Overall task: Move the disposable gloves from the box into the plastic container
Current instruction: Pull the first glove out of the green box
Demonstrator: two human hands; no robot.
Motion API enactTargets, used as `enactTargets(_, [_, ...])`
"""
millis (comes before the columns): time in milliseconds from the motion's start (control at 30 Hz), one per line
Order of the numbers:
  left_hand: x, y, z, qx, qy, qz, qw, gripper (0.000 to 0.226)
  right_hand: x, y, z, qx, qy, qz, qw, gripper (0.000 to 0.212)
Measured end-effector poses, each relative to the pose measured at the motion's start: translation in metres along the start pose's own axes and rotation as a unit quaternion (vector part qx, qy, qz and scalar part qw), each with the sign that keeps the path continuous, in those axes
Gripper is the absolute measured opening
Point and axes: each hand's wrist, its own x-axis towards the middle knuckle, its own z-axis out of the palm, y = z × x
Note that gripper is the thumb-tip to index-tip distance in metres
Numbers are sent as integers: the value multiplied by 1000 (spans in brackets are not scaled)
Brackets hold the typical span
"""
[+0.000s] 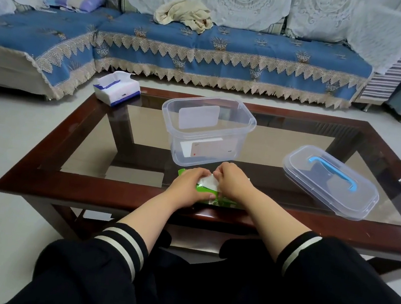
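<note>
At the far left corner of the surface (387, 140) stood a tissue pack (117, 89), well apart from the work. Nearer the middle, close to the front edge, lay the green box (204, 195) of gloves, its long side running left to right, flat under both hands. The left hand (190, 189) rested over the left part of the box, with the fingers curled around its near edge and holding it down. The right hand (232, 181) touched the box from the right, and its fingertips pinched a white piece (209, 183) at the top of the box. This white piece was probably the first glove or a flap of the opening; the view was too small to tell which.

Directly behind the hands stood the open plastic container (207, 129), touching or nearly touching the far side of the box. Only a label or card was visible inside it, and no gloves yet. So the way for the gloves went straight forward and up over the near wall, and both hands were about equally near to it. Further to the right lay the lid (330, 181) with the blue handle, apart from the container.
</note>
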Motion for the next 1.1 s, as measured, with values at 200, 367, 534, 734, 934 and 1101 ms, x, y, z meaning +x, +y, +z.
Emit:
enactTargets(200, [2, -4, 0, -38, -11, 3, 999, 64, -11, -14, -16, 6, -40, -28, 999, 31])
enactTargets(367, [5, -8, 3, -68, -11, -15, 998, 69, -3, -10, -10, -9, -3, 27, 1000, 16])
enactTargets(534, [6, -8, 1, -61, -20, -14, 998, 65, 0, -8, -6, 56, 23, 25, 998, 16])
enactTargets(734, [8, -9, 1, -60, -17, 1, 998, 56, 0, -8, -4, 152, 34, 34, 987, 18])
enactTargets(934, [10, -9, 1, -58, -12, 8, 998, 42, 5, -3, -2, 216, 71, 8, 974, 17])
enactTargets(1101, [11, -6, 0, -32, -16, 1, 999, 42, 2, -1, -12, 283, 123, -42, 950, 16])
